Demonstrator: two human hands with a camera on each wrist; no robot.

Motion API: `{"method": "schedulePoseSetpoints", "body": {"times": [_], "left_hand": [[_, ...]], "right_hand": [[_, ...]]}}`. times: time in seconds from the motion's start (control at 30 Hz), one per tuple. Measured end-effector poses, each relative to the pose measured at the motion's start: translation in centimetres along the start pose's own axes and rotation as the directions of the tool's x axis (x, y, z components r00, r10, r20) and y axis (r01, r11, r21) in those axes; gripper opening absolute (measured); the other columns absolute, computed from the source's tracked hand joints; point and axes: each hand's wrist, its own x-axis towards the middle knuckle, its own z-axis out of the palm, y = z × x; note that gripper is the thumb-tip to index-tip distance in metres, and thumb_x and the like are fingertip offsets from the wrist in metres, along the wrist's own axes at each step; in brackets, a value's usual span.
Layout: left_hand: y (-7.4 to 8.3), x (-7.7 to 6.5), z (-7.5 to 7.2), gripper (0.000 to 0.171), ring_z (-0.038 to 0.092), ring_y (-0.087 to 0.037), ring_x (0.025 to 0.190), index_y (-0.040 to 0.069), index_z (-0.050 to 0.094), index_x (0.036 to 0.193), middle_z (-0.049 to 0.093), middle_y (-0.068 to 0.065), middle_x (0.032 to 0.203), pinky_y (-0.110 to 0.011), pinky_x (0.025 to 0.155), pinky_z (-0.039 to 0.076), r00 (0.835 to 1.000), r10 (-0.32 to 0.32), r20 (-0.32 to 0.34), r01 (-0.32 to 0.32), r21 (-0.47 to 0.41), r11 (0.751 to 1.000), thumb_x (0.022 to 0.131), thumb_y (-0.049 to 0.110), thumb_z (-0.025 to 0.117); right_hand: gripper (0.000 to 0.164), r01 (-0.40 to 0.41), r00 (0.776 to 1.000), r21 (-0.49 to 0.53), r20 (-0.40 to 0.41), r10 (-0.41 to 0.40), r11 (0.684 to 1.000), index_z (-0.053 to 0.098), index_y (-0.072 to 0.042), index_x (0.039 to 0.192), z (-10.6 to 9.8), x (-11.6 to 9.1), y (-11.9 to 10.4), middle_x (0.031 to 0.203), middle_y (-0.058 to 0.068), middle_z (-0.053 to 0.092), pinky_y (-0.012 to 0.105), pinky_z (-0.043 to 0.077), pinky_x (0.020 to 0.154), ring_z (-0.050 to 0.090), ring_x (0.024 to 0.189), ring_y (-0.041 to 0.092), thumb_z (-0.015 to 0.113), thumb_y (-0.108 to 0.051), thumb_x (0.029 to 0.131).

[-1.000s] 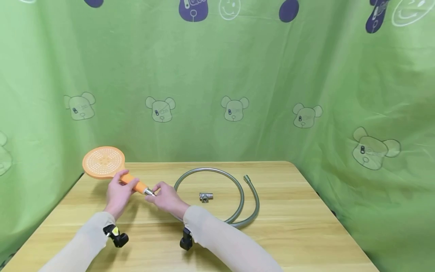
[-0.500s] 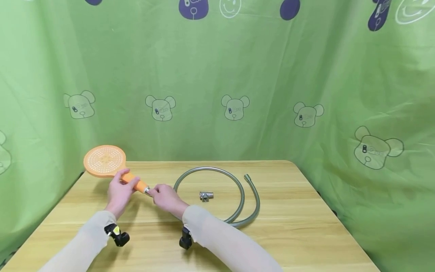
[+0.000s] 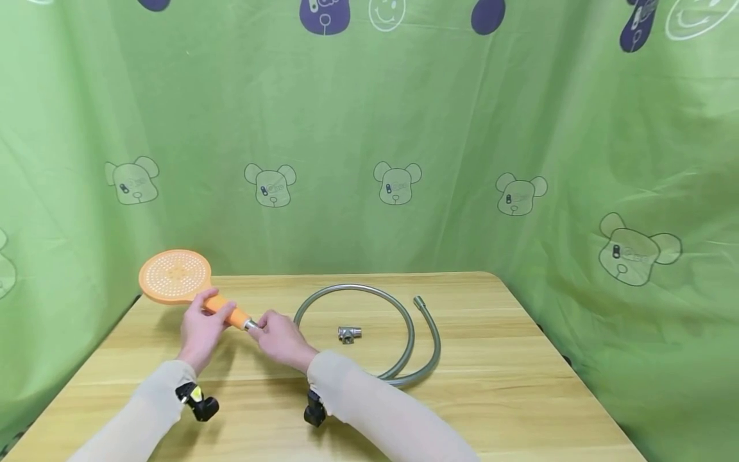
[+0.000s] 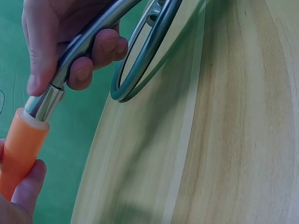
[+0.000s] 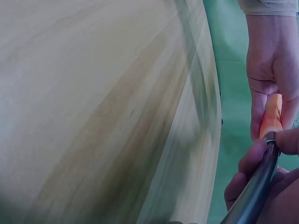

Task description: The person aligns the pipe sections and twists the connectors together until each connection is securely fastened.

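An orange shower head [image 3: 176,277] with a round perforated face is held up at the left of the table by my left hand [image 3: 199,327], whose thumb and fingers grip its handle [image 4: 22,149]. My right hand [image 3: 283,339] holds the end of a grey shower hose [image 4: 93,35], its fingers curled round the hose just behind the silver connector [image 4: 45,103]. That connector sits at the lower end of the orange handle, in line with it. In the right wrist view the hose [image 5: 254,191] runs from the handle back under the right hand.
The rest of the hose [image 3: 411,340] loops over the wooden table [image 3: 519,385], its other metal end [image 3: 419,301] free at the right. Inside the loop lies a small chrome tee fitting [image 3: 349,334]. A green patterned curtain [image 3: 335,115] hangs round the table's back and sides.
The right hand's fingers have shifted slightly at the connector, covering more of it than one second ago. The left hand and shower head stay nearly where they were.
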Motion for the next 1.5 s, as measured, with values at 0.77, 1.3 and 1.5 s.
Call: {"method": "schedulePoseSetpoints", "body": {"times": [0.77,1.3,1.5], "left_hand": [[0.01,0.0,0.17,0.063,0.061,-0.001,0.08,0.008,0.04,0.151,0.051,-0.021,0.122,-0.016,0.078,0.058,1.0,-0.004,-0.011,0.004,0.031,1.0,0.096,0.017,0.069],[0.03,-0.2,0.11,0.061,0.06,-0.001,0.078,0.007,0.041,0.15,0.052,-0.022,0.123,-0.015,0.076,0.058,1.0,-0.001,-0.017,0.002,0.032,0.999,0.096,0.016,0.068],[0.07,-0.15,0.17,0.061,0.06,0.0,0.078,0.007,0.042,0.15,0.052,-0.022,0.123,-0.015,0.076,0.058,1.0,0.001,-0.025,0.0,0.041,0.999,0.096,0.016,0.069]], "right_hand": [[0.021,0.005,1.0,-0.014,-0.023,-0.005,1.0,0.057,-0.021,0.087,-0.07,-0.19,0.01,0.069,-0.004,0.055,0.025,0.037,0.045,0.046,0.054,0.01,0.07,-0.036,0.095],[0.028,-0.035,0.999,0.069,0.024,0.033,0.997,0.059,-0.018,0.101,-0.15,-0.05,0.04,0.065,-0.001,0.061,0.025,0.037,0.042,0.05,0.049,0.011,0.072,-0.041,0.092],[0.022,-0.026,1.0,0.024,-0.004,0.026,0.999,0.055,-0.021,0.092,-0.11,-0.05,-0.09,0.063,-0.003,0.057,0.025,0.035,0.04,0.047,0.047,0.01,0.072,-0.035,0.093]]}}
